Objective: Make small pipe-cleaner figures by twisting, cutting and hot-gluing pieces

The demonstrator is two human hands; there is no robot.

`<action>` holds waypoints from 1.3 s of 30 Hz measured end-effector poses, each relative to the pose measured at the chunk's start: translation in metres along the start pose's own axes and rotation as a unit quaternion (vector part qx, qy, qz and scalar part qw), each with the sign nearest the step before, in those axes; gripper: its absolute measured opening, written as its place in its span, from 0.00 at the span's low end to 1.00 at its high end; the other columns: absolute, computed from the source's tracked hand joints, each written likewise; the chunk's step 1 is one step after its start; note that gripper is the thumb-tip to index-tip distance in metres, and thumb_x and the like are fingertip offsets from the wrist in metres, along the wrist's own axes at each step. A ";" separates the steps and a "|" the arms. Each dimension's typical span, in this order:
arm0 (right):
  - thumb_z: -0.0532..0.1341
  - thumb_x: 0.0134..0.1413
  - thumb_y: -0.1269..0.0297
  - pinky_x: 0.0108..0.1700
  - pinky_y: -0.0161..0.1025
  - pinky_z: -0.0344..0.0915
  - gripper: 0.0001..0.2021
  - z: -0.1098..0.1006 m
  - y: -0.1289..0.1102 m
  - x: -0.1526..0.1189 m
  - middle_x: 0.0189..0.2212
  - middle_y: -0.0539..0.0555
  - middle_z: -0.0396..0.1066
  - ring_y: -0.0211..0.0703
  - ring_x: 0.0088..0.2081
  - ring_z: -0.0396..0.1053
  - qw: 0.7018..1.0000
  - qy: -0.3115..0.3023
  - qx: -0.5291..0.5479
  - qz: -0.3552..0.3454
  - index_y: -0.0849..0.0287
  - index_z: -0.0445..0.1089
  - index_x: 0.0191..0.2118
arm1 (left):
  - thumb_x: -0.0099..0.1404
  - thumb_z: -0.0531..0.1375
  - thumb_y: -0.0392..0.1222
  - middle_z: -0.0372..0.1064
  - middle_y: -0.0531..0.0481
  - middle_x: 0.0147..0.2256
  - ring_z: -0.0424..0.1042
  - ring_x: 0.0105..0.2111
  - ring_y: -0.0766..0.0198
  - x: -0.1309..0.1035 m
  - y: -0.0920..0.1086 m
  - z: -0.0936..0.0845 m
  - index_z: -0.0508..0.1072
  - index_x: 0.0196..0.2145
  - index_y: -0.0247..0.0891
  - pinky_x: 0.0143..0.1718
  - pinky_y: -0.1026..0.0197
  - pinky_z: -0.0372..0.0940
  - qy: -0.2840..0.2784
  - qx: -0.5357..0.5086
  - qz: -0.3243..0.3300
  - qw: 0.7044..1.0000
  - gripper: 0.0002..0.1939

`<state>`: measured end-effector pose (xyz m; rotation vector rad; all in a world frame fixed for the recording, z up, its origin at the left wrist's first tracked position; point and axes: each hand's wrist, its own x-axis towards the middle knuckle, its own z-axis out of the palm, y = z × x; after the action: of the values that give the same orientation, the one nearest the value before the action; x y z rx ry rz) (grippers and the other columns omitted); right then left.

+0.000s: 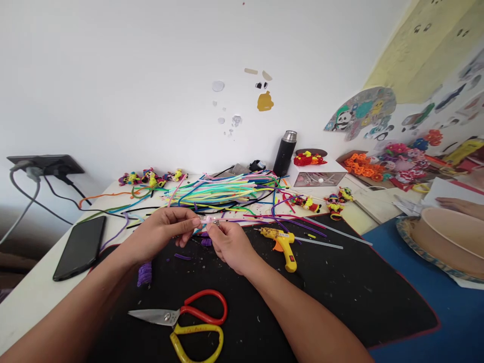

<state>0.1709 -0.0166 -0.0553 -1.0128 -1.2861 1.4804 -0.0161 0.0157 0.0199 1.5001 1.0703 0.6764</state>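
Between my two hands, just over the black mat, is a small pale pink pipe cleaner piece. My left hand pinches its left side with thumb and fingers. From the right, my right hand is closed on the same piece, its fingertips partly hiding it. Coiled purple pipe cleaners lie under my left wrist. Nearer to me are open scissors with one red and one yellow handle. A yellow glue gun rests right of my right hand.
A heap of coloured pipe cleaners spreads behind my hands. Small figures stand at the right and back left. A phone lies at left. A black thermos stands by the wall. Another person's hand shows near a bowl.
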 end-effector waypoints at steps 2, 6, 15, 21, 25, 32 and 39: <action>0.59 0.67 0.42 0.22 0.37 0.42 0.27 0.000 0.000 0.000 0.14 0.40 0.51 0.32 0.16 0.46 1.000 -0.001 -0.005 0.001 0.53 0.55 0.23 | 0.58 0.72 0.59 0.69 0.54 0.19 0.64 0.20 0.67 0.000 -0.002 -0.001 0.82 0.28 0.39 0.22 0.66 0.59 0.001 -0.012 -0.003 1.000 0.19; 0.59 0.67 0.45 0.23 0.37 0.41 0.25 0.001 0.001 0.000 0.14 0.40 0.52 0.32 0.16 0.46 1.000 -0.004 -0.009 0.003 0.54 0.55 0.24 | 0.59 0.72 0.58 0.70 0.53 0.19 0.65 0.20 0.66 0.000 -0.003 0.001 0.82 0.28 0.39 0.23 0.66 0.60 0.013 -0.019 0.003 1.000 0.19; 0.59 0.67 0.46 0.23 0.36 0.41 0.23 0.003 -0.001 -0.002 0.14 0.40 0.52 0.32 0.16 0.46 1.000 -0.019 -0.010 0.002 0.54 0.57 0.25 | 0.58 0.73 0.58 0.70 0.54 0.20 0.65 0.21 0.65 -0.001 0.002 0.008 0.81 0.28 0.40 0.24 0.64 0.62 0.028 0.000 0.021 0.999 0.18; 0.59 0.67 0.46 0.23 0.36 0.42 0.22 0.002 0.000 -0.002 0.14 0.39 0.52 0.32 0.16 0.45 1.000 -0.022 -0.007 0.010 0.54 0.58 0.26 | 0.58 0.72 0.60 0.69 0.54 0.19 0.66 0.21 0.63 -0.003 0.008 0.012 0.80 0.28 0.40 0.24 0.63 0.62 0.040 0.049 0.034 0.997 0.19; 0.59 0.66 0.45 0.22 0.36 0.42 0.21 0.003 0.001 -0.002 0.15 0.39 0.52 0.32 0.16 0.46 0.999 -0.022 -0.009 0.025 0.54 0.59 0.28 | 0.64 0.66 0.58 0.71 0.52 0.22 0.67 0.23 0.62 -0.004 0.007 0.012 0.80 0.29 0.40 0.26 0.62 0.61 0.071 0.140 0.085 0.984 0.18; 0.60 0.66 0.44 0.22 0.35 0.44 0.24 0.003 0.002 -0.001 0.14 0.39 0.52 0.32 0.16 0.47 0.999 -0.013 0.003 0.032 0.53 0.55 0.25 | 0.73 0.60 0.47 0.82 0.47 0.34 0.77 0.31 0.57 -0.008 -0.003 0.012 0.81 0.37 0.41 0.34 0.60 0.65 0.129 0.388 0.250 0.878 0.12; 0.61 0.65 0.39 0.21 0.35 0.44 0.27 0.003 0.001 -0.001 0.14 0.40 0.52 0.32 0.16 0.47 0.999 -0.025 0.011 0.028 0.53 0.56 0.25 | 0.78 0.52 0.41 0.80 0.43 0.34 0.75 0.33 0.54 -0.011 -0.011 0.006 0.81 0.43 0.39 0.37 0.56 0.65 0.096 0.556 0.375 0.736 0.16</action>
<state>0.1686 -0.0184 -0.0557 -1.0114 -1.2830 1.5684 -0.0186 0.0027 0.0093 3.0742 1.0312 0.7636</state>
